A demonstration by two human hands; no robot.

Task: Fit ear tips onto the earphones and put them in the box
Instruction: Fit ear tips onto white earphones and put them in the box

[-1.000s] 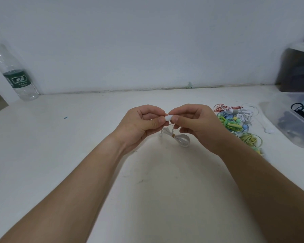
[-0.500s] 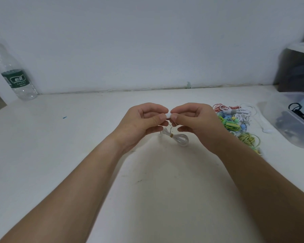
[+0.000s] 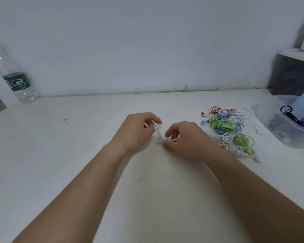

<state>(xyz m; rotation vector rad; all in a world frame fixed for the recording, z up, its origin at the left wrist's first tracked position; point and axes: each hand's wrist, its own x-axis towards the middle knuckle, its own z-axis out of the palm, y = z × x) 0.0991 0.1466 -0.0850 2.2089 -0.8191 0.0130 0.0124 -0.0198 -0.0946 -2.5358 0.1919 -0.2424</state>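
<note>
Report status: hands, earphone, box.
Left hand pinches white earbud; right hand pinches its cord. Not boxed yet. Earphone pile lies between hands and clear box.

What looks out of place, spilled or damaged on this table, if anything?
Nothing looks spilled or broken. The coloured earphones lie in a tangled heap beside the clear box, with loose cords trailing out. A small blue fleck lies alone on the white table at left. The bottle stands upright.

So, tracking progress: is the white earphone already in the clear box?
No, the left hand and right hand hold the white earphone over the table, apart from the clear box.
</note>
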